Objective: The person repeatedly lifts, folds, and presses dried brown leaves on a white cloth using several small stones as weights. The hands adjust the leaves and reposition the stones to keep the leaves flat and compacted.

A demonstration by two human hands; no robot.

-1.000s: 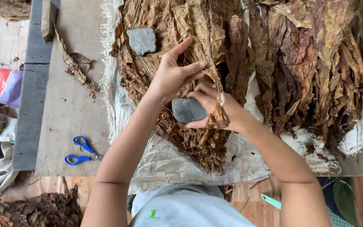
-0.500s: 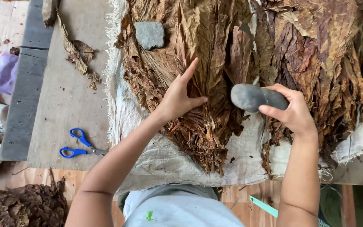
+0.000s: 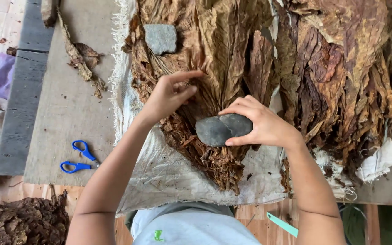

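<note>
- The right hand (image 3: 266,124) has its grip closed around a smooth dark stone (image 3: 223,129), holding it on the stem end of the near pile of dried brown leaves (image 3: 205,59).
- The left hand (image 3: 169,93), just left of the stone, rests on the same pile, fingers loosely spread, holding nothing.
- A second, paler stone (image 3: 160,38) lies further up that pile.
- A woven white sack (image 3: 169,174) lies under the leaves.
- Blue scissors (image 3: 79,156) lie on the bench (image 3: 64,113), well left of the stone.

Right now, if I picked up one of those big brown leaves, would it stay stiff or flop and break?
Probably flop: the dried leaves look thin, wrinkled and curled, draped over each other. Likely light too. They seem brittle, since crumbled bits lie at the stem ends under the grey stone that the right hand holds. The left hand rests on them.
</note>
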